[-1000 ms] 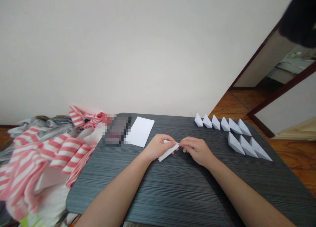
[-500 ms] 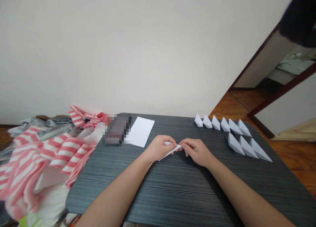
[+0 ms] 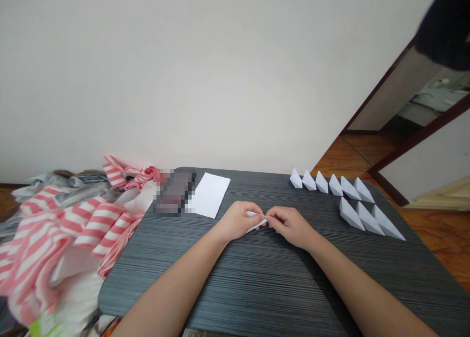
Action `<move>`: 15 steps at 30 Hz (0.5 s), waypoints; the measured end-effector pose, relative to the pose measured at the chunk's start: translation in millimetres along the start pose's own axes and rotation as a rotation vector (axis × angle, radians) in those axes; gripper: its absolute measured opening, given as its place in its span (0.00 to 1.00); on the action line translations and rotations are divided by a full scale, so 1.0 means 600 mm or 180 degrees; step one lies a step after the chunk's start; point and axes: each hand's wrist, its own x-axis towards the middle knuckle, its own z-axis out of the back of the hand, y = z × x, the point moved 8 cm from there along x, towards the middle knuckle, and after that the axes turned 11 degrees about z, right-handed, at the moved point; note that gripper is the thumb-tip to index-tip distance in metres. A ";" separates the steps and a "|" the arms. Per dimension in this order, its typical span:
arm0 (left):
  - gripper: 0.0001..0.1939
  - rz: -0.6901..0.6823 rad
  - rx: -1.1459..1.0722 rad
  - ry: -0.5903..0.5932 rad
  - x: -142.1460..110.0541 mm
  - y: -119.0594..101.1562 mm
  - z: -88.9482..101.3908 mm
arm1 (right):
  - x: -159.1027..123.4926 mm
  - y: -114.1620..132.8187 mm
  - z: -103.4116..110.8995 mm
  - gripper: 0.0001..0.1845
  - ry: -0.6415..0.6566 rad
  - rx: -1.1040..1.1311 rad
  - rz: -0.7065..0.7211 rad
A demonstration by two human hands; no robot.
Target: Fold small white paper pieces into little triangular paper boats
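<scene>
Since a second ago the folded paper [image 3: 256, 225] has slipped from plain view, so that less of its length shows below the left hand [image 3: 238, 220], and the fingertips of the right hand [image 3: 292, 224] have closed right up to the left hand's. Over on my left, beside the table, lies a loose heap of clothes: a red-and-white striped cloth [image 3: 79, 224] sprawls across it, with white cloth [image 3: 79, 298] under its folds and grey cloth [image 3: 82, 181] behind. On the dark, fine-lined table [image 3: 235, 288], near its back left corner, rests a dark flat object [image 3: 176, 190], too blurred out to name, and just to its right a white sheet of paper [image 3: 210, 195] lies flat at a slant. The left hand comes next, thumb pressed down on the folded paper and fingers curled beneath it, with hardly any gap. The paper is a narrow white strip, held slantwise over the middle of the table, its upper end reaching toward the right hand. There the right thumb and forefinger pinch together on that tip, the other fingers tucked in. Farther right stand white pointed pieces in two slanting rows, the back row [image 3: 335, 185] of six and the front row [image 3: 370, 218] of three. Past the table's right edge I see a wooden floor [image 3: 440, 234] and a doorway with a dark red frame [image 3: 389, 170], and a black blurred shape [image 3: 446, 33] fills the upper corner.
</scene>
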 end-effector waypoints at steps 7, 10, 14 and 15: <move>0.14 0.0025 -0.0063 0.0037 0.000 0.001 -0.001 | -0.002 -0.004 0.005 0.10 -0.0046 -0.0110 -0.0066; 0.14 0.0117 -0.0328 0.0120 0.003 0.008 -0.003 | -0.005 -0.009 0.010 0.09 -0.0181 -0.0109 -0.0131; 0.12 0.0020 -0.0225 0.0094 0.002 0.010 -0.004 | -0.005 -0.008 0.011 0.08 -0.0203 -0.0113 -0.0107; 0.11 -0.0003 -0.0175 0.0091 0.002 0.010 -0.004 | -0.005 -0.007 0.010 0.08 -0.0161 -0.0099 -0.0104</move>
